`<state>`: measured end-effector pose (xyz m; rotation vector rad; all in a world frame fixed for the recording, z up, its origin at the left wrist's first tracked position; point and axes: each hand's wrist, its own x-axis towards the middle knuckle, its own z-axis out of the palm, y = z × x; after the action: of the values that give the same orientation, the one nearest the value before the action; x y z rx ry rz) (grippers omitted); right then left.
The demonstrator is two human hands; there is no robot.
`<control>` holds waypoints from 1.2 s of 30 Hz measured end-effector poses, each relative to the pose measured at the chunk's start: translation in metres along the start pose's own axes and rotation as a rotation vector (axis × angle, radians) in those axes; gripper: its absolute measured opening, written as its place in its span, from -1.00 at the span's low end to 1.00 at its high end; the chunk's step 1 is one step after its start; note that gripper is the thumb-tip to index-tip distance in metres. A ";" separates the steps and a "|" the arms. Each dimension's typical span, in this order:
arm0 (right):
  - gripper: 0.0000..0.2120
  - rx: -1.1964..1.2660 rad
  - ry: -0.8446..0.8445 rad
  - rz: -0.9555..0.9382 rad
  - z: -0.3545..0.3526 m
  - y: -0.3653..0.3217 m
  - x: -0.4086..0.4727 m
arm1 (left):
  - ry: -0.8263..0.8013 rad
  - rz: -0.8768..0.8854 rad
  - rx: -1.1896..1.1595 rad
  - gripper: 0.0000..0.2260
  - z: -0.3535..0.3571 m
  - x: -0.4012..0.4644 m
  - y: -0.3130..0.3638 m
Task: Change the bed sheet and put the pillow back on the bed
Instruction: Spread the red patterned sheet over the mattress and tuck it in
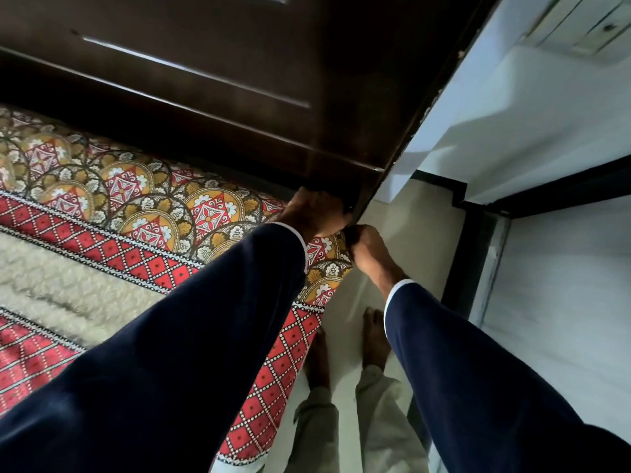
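The bed [143, 254] fills the left of the view, its corner butted against the dark headboard [205, 97] where that meets the white wall [512, 131]. A patterned sheet [129, 199] in red, ochre and cream already covers the top and hangs down the near side, so the spreading looks done and the tucking is what remains. No pillow is in view.

Both arms, in navy sleeves [191, 336], reach to that one corner, likely because the cloth there must be pulled taut and pushed into the narrow gap by the headboard. The person stands barefoot on the pale floor [409, 233] just beside the bed, close enough to lean over it.

The left hand [316, 213] lies on top of the corner with fingers curled down into the gap, seemingly pressing the sheet in; whether it actually grips cloth is hidden. The right hand [365, 247] is just beside it, nearly touching, fingers bunched in a pinch on the sheet's edge at the corner, probably holding the slack so the other hand can stuff it away.
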<state>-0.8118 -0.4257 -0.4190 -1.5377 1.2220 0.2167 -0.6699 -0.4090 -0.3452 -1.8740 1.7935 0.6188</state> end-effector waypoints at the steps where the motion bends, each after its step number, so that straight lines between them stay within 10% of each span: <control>1: -0.81 -0.020 0.008 0.005 -0.001 -0.003 0.001 | 0.040 0.030 0.087 -0.66 -0.011 -0.015 0.003; 8: -0.70 0.160 -0.084 -0.019 0.010 -0.017 -0.048 | 0.396 -0.047 -0.120 -0.55 0.034 -0.110 0.031; 14: -0.64 -0.767 -0.522 -0.096 0.003 0.008 -0.105 | 0.294 -0.089 -0.240 -0.36 0.081 -0.220 0.064; 17: -0.71 -0.799 -0.707 -0.182 0.005 -0.017 -0.139 | 0.191 -0.055 -0.291 -0.29 0.080 -0.258 0.068; 26: -0.70 -0.992 -0.280 -0.890 0.072 -0.145 -0.182 | 0.056 -0.690 -0.772 -0.32 0.112 -0.330 0.005; 32: -0.43 -1.514 -0.341 -0.825 0.096 -0.150 -0.209 | -0.009 -0.506 -0.797 -0.29 0.161 -0.388 0.006; 36: -0.56 -1.756 -0.903 -0.451 0.104 -0.175 -0.244 | -0.201 -0.388 -0.896 -0.47 0.167 -0.432 0.025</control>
<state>-0.7392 -0.2269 -0.1820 -2.5088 -0.3856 1.7610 -0.7137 0.0328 -0.2112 -2.4877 1.0170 1.5563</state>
